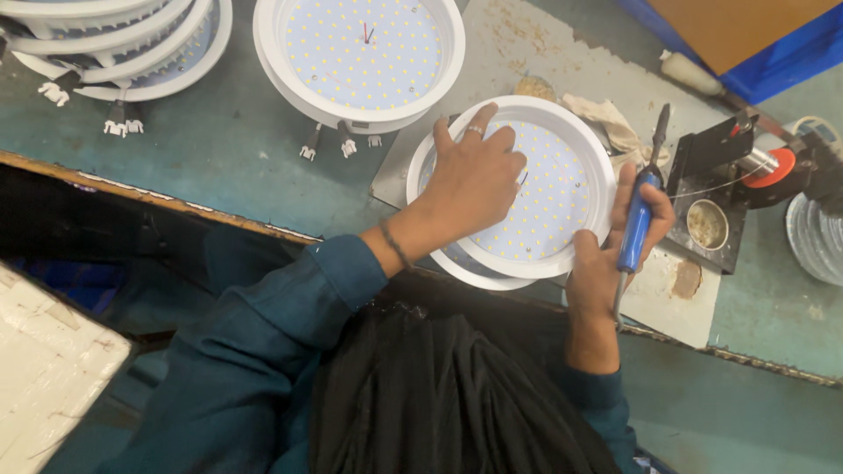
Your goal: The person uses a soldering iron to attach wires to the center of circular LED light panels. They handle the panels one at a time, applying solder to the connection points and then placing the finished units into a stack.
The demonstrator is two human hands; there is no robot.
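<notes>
Pressing lamp (562, 189), hands (474, 180) (right: soldering iron (637, 219))

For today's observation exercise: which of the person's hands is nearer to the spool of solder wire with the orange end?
Right. The right hand, gripping the blue soldering iron, sits just left of the spool. The left hand rests farther away on the round LED panel.

Lamp stack (114, 44) cut off above
</notes>
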